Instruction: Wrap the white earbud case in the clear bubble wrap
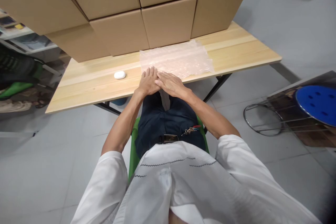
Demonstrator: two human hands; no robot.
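Observation:
My left hand (149, 81) lies flat, palm down, at the front edge of the wooden table, with its fingers stretched forward. Against it rests my right hand (171, 83), also flat, its fingertips meeting the left hand's fingers. Neither hand holds anything. Just beyond the hands a sheet of clear bubble wrap (181, 57) is spread on the tabletop, its near edge close to my fingers. Left of my hands sits a small white rounded case (120, 75).
Stacked cardboard boxes (168, 24) line the back of the wooden table (86, 85). A blue round stool (319, 103) stands on the right, beside a wire ring frame. On the left are a dark chair (19, 66) and shelves. I sit on a green chair (134, 147).

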